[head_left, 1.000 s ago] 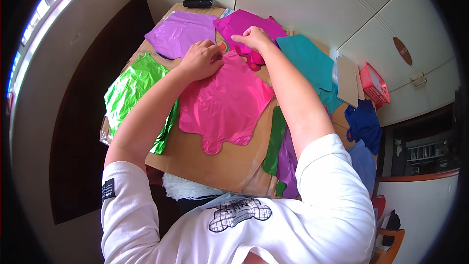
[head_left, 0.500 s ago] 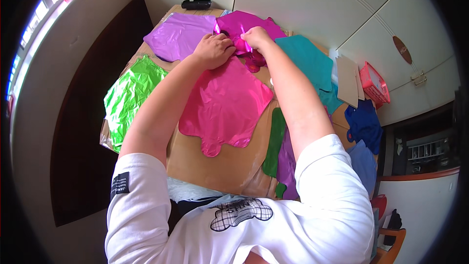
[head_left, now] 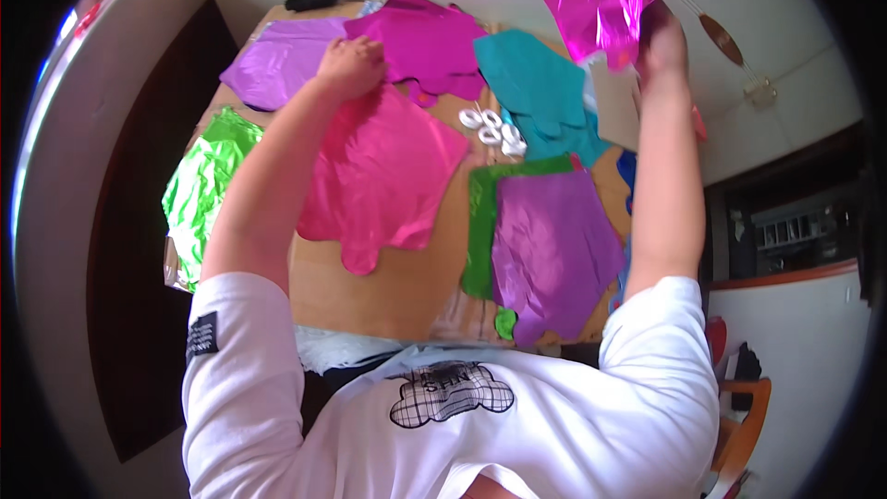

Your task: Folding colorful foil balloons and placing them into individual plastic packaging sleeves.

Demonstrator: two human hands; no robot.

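Note:
My right hand (head_left: 663,48), raised at the upper right, is closed on a shiny magenta foil balloon (head_left: 605,0), flat and uninflated, held up off the table. My left hand (head_left: 354,66) rests, fingers bent, where the flat foil balloons meet. Under and below it lies a hot pink foil balloon (head_left: 383,176). To its left is a lilac foil balloon (head_left: 286,55), and to its right a dark magenta foil balloon (head_left: 430,51). The left fingertips are partly blurred, and nothing shows gripped in them.
Around lie a teal balloon (head_left: 536,83), a bright green balloon (head_left: 208,189), a purple balloon (head_left: 554,249) over a dark green one (head_left: 480,231), and white ribbon rolls (head_left: 492,129). A black object (head_left: 314,0) sits at the back. Cabinet doors rise behind the cardboard-covered table (head_left: 370,310).
My right hand has pulled away from the left and lifted the magenta balloon up to the right. My left hand stays on the pile. The head view has shifted, uncovering the ribbon rolls and purple balloon.

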